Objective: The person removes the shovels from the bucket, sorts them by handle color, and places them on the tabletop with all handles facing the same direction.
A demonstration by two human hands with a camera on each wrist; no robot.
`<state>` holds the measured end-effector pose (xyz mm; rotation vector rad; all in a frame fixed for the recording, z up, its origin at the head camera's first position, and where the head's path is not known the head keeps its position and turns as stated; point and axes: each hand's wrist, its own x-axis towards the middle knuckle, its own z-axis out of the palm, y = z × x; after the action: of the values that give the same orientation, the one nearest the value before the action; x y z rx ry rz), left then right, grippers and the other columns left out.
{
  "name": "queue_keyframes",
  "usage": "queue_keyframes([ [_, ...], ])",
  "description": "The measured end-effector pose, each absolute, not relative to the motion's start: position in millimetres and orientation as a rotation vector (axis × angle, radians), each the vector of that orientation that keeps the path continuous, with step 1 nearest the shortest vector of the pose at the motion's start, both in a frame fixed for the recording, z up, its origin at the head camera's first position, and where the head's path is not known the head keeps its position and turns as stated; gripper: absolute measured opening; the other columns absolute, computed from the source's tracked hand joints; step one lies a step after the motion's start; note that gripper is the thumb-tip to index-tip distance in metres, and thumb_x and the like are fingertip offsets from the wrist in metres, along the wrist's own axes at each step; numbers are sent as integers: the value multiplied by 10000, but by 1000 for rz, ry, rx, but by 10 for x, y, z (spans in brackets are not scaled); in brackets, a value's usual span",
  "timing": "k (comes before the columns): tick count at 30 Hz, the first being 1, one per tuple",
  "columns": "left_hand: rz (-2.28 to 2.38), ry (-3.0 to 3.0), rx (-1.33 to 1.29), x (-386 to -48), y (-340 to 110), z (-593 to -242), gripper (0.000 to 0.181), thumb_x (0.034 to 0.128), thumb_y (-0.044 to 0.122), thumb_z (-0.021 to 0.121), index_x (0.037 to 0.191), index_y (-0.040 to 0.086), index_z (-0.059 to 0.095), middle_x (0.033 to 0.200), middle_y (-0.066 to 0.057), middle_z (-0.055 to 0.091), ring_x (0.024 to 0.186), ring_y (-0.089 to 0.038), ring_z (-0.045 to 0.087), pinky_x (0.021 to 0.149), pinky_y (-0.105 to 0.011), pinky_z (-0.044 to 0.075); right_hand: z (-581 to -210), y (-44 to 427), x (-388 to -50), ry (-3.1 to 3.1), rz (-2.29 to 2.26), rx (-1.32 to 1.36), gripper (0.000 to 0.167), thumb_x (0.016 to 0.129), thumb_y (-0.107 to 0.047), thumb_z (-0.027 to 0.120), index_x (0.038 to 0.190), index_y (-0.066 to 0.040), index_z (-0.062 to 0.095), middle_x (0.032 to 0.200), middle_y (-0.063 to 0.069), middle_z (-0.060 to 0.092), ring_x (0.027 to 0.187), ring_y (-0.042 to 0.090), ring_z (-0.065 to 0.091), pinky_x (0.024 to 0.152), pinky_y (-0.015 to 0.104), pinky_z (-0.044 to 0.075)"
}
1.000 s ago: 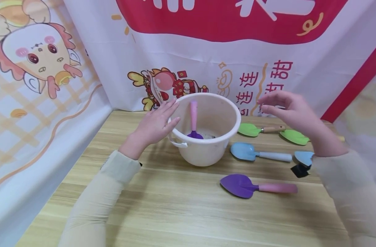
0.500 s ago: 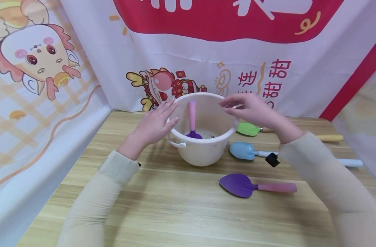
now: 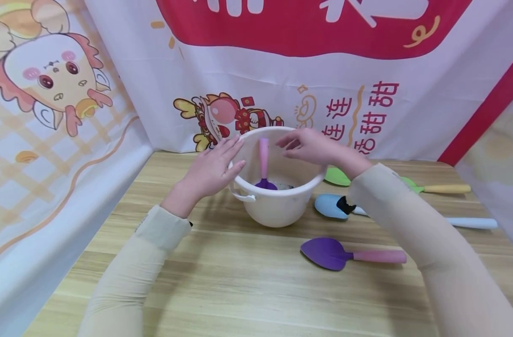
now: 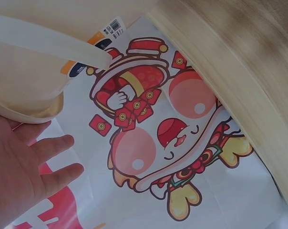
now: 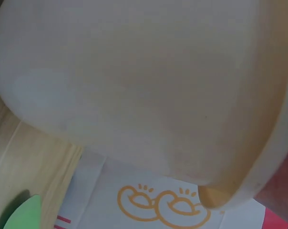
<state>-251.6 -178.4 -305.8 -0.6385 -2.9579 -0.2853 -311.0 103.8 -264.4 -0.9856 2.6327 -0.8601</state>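
A white plastic bucket (image 3: pixel 277 206) stands upright on the table. Inside it a trowel (image 3: pixel 263 159) with a pink handle and purple blade leans, handle up. My left hand (image 3: pixel 216 166) rests on the bucket's left rim with fingers extended; the left wrist view has this hand (image 4: pixel 29 167) beside the rim. Over the right side of the opening hangs my right hand (image 3: pixel 308 146), fingers loosely bent and holding nothing. The bucket's outer wall (image 5: pixel 134 95) fills most of the right wrist view, where only a bit of that hand shows. Its handle (image 3: pixel 243 196) hangs at the left.
Right of the bucket lie a purple trowel (image 3: pixel 325 253), a blue trowel (image 3: pixel 330 206) and a green trowel (image 3: pixel 337 176). Farther right, a pale blue handle (image 3: pixel 471 223) and a yellow wooden handle (image 3: pixel 446 188) emerge from behind the right sleeve. A printed cloth (image 3: pixel 256 70) hangs behind the table.
My right hand has moved left from above the trowels to over the bucket's opening. My left hand stays at the rim, and the bucket and trowels have not moved.
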Motion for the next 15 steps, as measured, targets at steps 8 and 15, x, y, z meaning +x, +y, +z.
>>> queue_keyframes([
  [8,-287,-2970,-626,-2500,-1813,-3054,682,1083,534,333,1655,194,183,1709,19,70,1563,-300,84,1188,-669,169,-2659,873,-3185,2567,-778,-1050,496,985,-90,671,1463,-39,548,1498,144,532,1332,369,532,1063,514,479],
  [15,-295,-2965,-637,-2521,-1796,-3065,676,1084,528,342,1654,196,193,1709,10,84,1563,-300,93,1184,-669,183,-2689,854,-3260,2552,-753,-1062,569,972,-89,690,1509,-73,502,1576,139,433,1370,389,485,1063,546,471],
])
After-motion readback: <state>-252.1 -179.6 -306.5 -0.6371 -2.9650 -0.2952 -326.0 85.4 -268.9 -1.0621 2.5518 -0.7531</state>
